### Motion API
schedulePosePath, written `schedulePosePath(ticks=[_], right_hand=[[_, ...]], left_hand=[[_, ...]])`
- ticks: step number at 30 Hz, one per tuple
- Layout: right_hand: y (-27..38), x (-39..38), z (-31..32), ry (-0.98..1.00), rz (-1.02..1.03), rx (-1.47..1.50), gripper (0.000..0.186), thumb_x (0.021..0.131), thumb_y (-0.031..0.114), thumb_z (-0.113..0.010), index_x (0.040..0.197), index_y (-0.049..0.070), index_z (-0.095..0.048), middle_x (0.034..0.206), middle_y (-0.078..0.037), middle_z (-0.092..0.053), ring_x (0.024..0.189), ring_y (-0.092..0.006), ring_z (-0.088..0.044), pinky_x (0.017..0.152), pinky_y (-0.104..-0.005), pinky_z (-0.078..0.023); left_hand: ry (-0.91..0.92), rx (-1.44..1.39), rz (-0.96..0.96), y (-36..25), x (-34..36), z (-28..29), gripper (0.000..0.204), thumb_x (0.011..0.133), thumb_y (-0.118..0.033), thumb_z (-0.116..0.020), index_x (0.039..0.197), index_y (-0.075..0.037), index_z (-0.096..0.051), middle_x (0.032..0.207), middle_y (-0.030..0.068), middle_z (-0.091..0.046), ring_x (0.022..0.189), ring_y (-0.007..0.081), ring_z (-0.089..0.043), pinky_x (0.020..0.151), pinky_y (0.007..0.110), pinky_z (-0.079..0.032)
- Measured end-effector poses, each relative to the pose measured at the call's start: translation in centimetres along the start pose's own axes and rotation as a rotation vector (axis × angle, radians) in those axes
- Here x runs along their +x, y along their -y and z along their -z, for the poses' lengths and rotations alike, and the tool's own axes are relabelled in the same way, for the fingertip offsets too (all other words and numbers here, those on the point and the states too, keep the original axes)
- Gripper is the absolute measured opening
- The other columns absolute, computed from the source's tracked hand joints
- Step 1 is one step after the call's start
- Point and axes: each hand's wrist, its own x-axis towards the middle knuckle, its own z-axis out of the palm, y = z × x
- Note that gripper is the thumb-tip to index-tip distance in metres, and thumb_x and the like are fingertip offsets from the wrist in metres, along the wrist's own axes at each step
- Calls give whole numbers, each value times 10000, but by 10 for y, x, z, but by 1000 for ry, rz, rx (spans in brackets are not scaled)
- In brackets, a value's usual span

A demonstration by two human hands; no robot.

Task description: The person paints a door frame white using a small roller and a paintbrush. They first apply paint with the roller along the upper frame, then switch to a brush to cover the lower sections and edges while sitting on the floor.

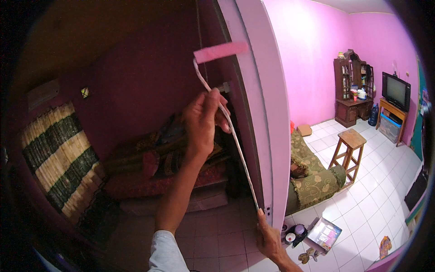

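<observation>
A paint roller with a pink, paint-covered sleeve [221, 52] is raised at the top of the door frame [260, 90], which is painted light pink. Its sleeve overlaps the frame's edge in view; whether they touch I cannot tell. From the sleeve a long, thin whitish handle [240, 149] runs down to the right. My left hand [206, 118] grips the handle just below the roller's bend, thumb and fingers closed round it. Lower down, beside the frame, my right hand [269, 238] is closed round the handle's bottom end.
Left of the frame lies a dark room with a bed [167, 190] and a striped curtain [63, 158]. On the right, a patterned sofa [315, 186], a wooden stool [352, 138], an open box [324, 235] and paint containers [297, 230] stand on the white tiled floor [378, 181].
</observation>
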Motion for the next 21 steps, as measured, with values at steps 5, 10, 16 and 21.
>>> schedulePosePath(ticks=[5, 10, 16, 21], right_hand=[[16, 49, 16, 67, -22, -52, 863, 783, -165, -470, 1537, 151, -193, 959, -207, -605, 827, -354, -642, 707, -404, -516], [21, 70, 14, 28, -12, 5, 846, 813, -161, -427, 1541, 188, -174, 1225, -268, -573, 1005, -405, -639, 794, -417, -520], [6, 25, 3, 106, -161, 29, 819, 828, -144, -440, 1536, 191, -199, 1115, -300, -610, 938, -396, -659, 773, -405, -514], [6, -5, 4, 209, -342, -4, 773, 842, -127, -445, 1526, 170, -240, 1038, -307, -628, 904, -369, -675, 762, -404, -512]], left_hand=[[19, 33, -110, -33, 47, 1, 302, 961, -359, -588, 870, -72, -603, 669, 34, -592, 491, 77, -528, 435, 236, -456], [27, 42, -63, -37, 66, 6, 303, 961, -348, -591, 866, -60, -609, 666, 55, -609, 474, 86, -536, 414, 254, -465], [33, 49, 1, -13, 29, 6, 305, 963, -334, -588, 854, -49, -605, 661, 63, -614, 441, 92, -538, 388, 257, -466], [27, 25, 74, 0, -2, 2, 296, 972, -318, -573, 862, -44, -593, 649, 67, -608, 435, 95, -543, 382, 253, -467]])
